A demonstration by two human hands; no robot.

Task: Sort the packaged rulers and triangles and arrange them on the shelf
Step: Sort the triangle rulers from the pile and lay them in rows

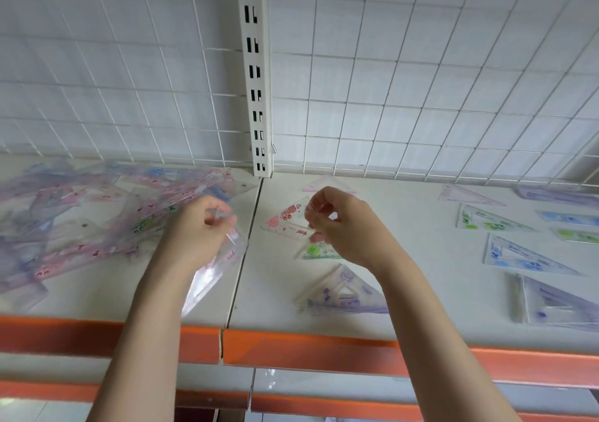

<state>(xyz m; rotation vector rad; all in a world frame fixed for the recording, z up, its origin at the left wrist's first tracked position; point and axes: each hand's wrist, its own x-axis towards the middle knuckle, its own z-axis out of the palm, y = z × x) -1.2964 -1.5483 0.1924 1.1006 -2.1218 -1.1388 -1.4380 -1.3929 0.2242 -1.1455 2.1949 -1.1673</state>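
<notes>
On the left half of the white shelf [421, 259] lies a jumbled pile of packaged rulers and triangles [81, 217] in pink, purple and blue. My left hand [197, 230] grips a clear packaged triangle [210, 275] at the pile's right edge. My right hand [343, 227] hovers over the shelf's middle, its fingers curled and pinching a clear package with red print [288, 219]. A green-printed triangle [316, 249] lies under that hand. A purple triangle [343, 292] lies nearer the front edge. Further right, blue and green packaged triangles [518, 256] lie spread apart.
A white wire grid [421, 81] backs the shelf, split by a slotted upright post [256, 74]. An orange strip [308, 350] runs along the shelf's front edge. A second orange-edged shelf [291, 405] sits below. A seam divides the two shelf boards near the middle.
</notes>
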